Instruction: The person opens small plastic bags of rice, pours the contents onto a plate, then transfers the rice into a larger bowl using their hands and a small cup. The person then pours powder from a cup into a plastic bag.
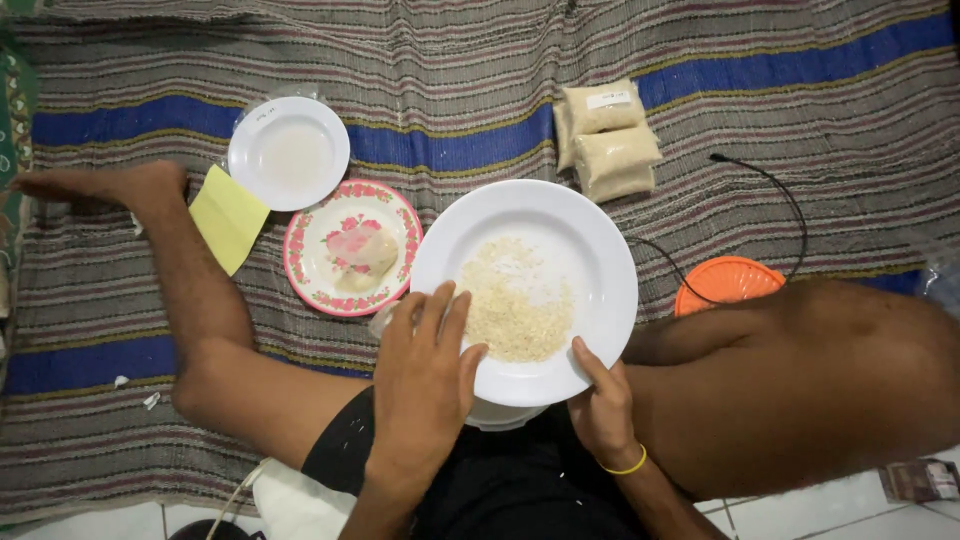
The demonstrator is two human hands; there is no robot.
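Observation:
A large white plate (585, 250) holds a mound of pale rice grains (512, 305) and sits over my lap. My right hand (601, 405), with a yellow band at the wrist, grips the plate's near rim with the thumb on top. My left hand (422, 375) rests on the plate's left rim, fingers apart and lying over the edge beside the rice. Something small and clear shows under its fingers; I cannot tell what it is. A second white dish is partly visible under the plate.
A floral-rimmed plate (305, 270) with a wrapped pale lump lies left of it. Beyond are a small white bowl (240, 160), a yellow paper (228, 216), clear bags of rice (606, 140), an orange lid (728, 281) and a black cable (790, 205). My bare legs flank the plate on a striped mat.

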